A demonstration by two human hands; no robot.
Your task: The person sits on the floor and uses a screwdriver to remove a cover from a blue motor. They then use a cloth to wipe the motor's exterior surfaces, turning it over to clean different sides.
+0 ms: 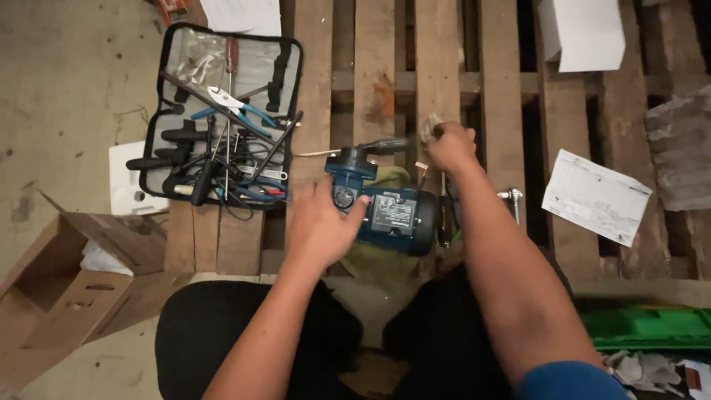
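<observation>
A dark blue electric pump motor (392, 211) lies on a wooden pallet (374, 89) in front of my knees, on an olive cloth (385, 255). My left hand (320, 222) rests over its left end, fingers curled on the housing. My right hand (450, 147) is just beyond the motor, closed around a tool with a dark handle (385, 144) that points left; a bit of pale rag shows at my fingers.
An open black tool pouch (222, 118) with pliers, screwdrivers and wires lies to the left. An open cardboard box (70, 285) sits lower left. A printed sheet (596, 196), a white box (581, 33), a metal fitting (513, 198) and a green case (644, 327) lie to the right.
</observation>
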